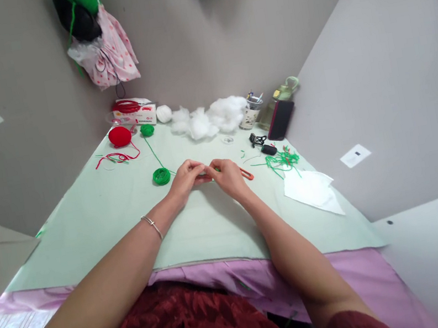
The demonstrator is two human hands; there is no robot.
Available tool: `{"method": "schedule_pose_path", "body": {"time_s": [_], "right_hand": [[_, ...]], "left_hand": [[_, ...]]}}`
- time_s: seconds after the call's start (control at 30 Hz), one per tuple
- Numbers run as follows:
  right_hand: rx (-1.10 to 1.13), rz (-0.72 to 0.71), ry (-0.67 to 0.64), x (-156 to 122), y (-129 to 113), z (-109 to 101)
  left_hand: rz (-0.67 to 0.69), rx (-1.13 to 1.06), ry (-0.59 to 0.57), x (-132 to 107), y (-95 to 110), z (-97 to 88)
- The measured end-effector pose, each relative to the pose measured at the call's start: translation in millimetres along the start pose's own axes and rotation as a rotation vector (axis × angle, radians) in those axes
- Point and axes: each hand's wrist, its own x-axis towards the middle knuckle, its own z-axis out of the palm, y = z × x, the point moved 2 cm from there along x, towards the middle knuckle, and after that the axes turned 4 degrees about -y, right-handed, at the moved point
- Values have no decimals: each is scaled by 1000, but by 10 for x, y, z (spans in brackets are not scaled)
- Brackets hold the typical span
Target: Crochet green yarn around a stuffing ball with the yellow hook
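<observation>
My left hand (187,180) and my right hand (226,177) meet above the middle of the table, fingertips pinched close together. A small bit of green yarn (217,170) shows between the fingers; most of it is hidden. From the left hand, a green strand leads back to a flat coil of green yarn (161,176). An orange looped handle (247,174) pokes out just beyond my right hand; whether it is held or lies on the table I cannot tell.
White stuffing (211,119) lies along the back wall. Red yarn (120,136), a green yarn ball (147,130) and a box (135,113) stand back left. At right are a phone (281,120), a bottle (287,88), a pen cup (250,114), green yarn scraps (283,160) and white paper (311,189).
</observation>
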Motion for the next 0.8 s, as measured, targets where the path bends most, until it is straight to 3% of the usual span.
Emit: {"method": "schedule_pose_path", "body": {"time_s": [0.17,0.37,0.6,0.8], "right_hand": [[44,-13,-26,0,19,-85],[69,-38,-124,-84,-58,9],[43,-41,-56,-89,-110,101],[61,-29,37,-50,-41,27]], "left_hand": [[27,15,-31,-4,23,-2],[9,153,28,66,-39,-74],[-18,117,66,72,-36,-94],[-1,-33,-11,-25,111,-20]]}}
